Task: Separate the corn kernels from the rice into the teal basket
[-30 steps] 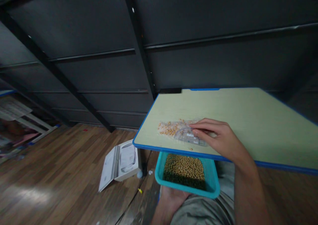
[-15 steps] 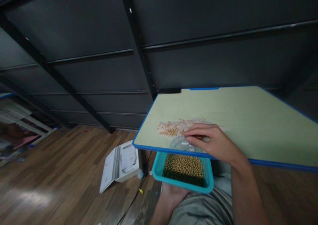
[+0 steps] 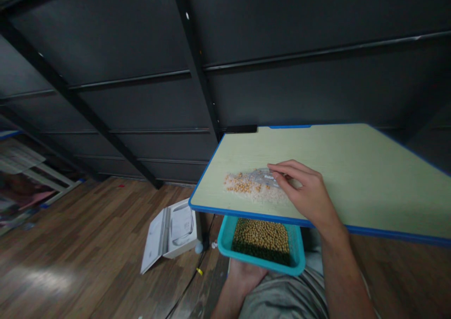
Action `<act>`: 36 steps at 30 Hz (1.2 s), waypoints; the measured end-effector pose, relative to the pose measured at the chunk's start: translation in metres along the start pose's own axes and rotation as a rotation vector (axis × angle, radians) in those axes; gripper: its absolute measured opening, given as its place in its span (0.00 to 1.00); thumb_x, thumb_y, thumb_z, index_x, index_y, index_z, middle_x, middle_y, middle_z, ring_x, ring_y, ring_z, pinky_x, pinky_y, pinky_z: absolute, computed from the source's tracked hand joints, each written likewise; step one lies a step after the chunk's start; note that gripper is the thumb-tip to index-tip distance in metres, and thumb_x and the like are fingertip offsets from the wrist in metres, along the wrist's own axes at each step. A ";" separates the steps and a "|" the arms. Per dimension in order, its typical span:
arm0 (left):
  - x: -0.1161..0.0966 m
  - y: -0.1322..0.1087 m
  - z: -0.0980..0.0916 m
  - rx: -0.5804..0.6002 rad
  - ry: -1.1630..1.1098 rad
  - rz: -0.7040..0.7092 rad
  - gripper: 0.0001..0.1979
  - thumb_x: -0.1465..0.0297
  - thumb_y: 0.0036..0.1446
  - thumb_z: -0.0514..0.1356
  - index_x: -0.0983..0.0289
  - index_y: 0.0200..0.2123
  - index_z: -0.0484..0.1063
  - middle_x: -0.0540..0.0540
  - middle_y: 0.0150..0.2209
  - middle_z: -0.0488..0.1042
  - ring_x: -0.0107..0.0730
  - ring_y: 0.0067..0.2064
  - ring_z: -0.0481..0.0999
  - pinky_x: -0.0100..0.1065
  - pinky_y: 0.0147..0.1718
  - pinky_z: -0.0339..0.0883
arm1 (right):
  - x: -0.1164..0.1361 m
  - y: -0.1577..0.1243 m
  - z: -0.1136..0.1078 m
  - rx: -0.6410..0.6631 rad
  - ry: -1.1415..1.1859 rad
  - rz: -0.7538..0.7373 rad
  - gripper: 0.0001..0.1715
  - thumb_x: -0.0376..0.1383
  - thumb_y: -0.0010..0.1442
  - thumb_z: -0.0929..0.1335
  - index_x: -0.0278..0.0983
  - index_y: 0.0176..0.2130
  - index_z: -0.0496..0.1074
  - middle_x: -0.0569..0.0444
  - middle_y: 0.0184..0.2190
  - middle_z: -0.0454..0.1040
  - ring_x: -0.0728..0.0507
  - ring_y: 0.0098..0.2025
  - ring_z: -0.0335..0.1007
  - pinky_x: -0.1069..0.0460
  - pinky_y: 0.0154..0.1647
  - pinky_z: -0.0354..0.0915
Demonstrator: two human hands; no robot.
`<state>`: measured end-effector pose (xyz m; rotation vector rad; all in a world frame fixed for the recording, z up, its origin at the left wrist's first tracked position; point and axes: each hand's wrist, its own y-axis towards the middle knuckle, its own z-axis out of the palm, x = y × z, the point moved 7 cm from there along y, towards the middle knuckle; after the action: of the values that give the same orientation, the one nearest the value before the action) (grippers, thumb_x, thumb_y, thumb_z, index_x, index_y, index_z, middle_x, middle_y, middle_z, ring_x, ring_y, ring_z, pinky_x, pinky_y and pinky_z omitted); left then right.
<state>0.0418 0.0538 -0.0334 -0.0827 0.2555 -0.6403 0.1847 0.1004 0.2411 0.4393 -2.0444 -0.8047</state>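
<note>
A mix of yellow beans and white grains [image 3: 246, 186] lies near the front left of the pale green table [image 3: 352, 173]. My right hand [image 3: 306, 192] rests on the table beside that pile, its fingertips pinched on a clear plastic piece [image 3: 263, 174] lying flat at the pile's far side. Below the table's front edge my left hand [image 3: 245, 277] holds a teal tray [image 3: 261, 259] from underneath. The tray is filled with yellow beans over a darker green layer. Most of my left fingers are hidden under the tray.
The table has a blue rim [image 3: 246, 213] and stands against a dark metal wall with a slanted beam [image 3: 197, 65]. An open white box [image 3: 172, 229] lies on the wooden floor to the left, with a cable [image 3: 192, 274] beside it.
My right hand dragged the clear piece to the table's front edge above the tray, then moved it back up to the far side of the pile. The tray shifted slightly.
</note>
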 end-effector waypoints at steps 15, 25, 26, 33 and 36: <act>0.001 -0.001 0.010 0.027 0.015 0.009 0.23 0.56 0.66 0.48 0.53 0.59 0.70 0.56 0.58 0.76 0.44 0.62 0.70 0.49 0.61 0.61 | 0.001 -0.001 0.012 0.052 -0.004 -0.006 0.14 0.31 0.67 0.66 0.41 0.47 0.79 0.52 0.43 0.80 0.43 0.44 0.76 0.45 0.47 0.70; 0.000 0.001 0.021 0.022 0.017 0.031 0.22 0.58 0.66 0.49 0.51 0.60 0.69 0.56 0.60 0.74 0.44 0.61 0.71 0.53 0.63 0.57 | 0.003 -0.003 0.013 0.089 0.025 0.013 0.15 0.30 0.67 0.66 0.41 0.48 0.79 0.52 0.44 0.79 0.43 0.45 0.75 0.45 0.49 0.70; -0.001 0.001 0.020 0.013 0.022 0.036 0.22 0.58 0.66 0.49 0.51 0.59 0.70 0.56 0.59 0.74 0.44 0.61 0.71 0.53 0.63 0.57 | 0.003 -0.003 0.013 0.089 0.030 0.014 0.15 0.30 0.67 0.66 0.41 0.48 0.79 0.52 0.44 0.79 0.43 0.45 0.75 0.45 0.48 0.70; 0.000 0.001 0.018 0.022 0.012 0.004 0.23 0.57 0.66 0.48 0.51 0.60 0.69 0.56 0.59 0.74 0.44 0.63 0.69 0.53 0.63 0.57 | 0.005 -0.002 0.013 0.097 0.058 0.011 0.15 0.31 0.66 0.66 0.42 0.47 0.80 0.51 0.43 0.80 0.43 0.44 0.76 0.45 0.47 0.71; -0.001 0.001 0.019 0.027 0.018 0.028 0.23 0.56 0.65 0.49 0.50 0.61 0.68 0.56 0.60 0.74 0.45 0.64 0.68 0.53 0.62 0.59 | 0.006 -0.002 0.012 0.098 0.062 0.008 0.15 0.31 0.66 0.66 0.42 0.47 0.80 0.51 0.43 0.80 0.43 0.44 0.76 0.45 0.47 0.71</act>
<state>0.0469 0.0552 -0.0148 -0.0475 0.2651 -0.6165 0.1711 0.0997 0.2381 0.5041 -2.0323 -0.6798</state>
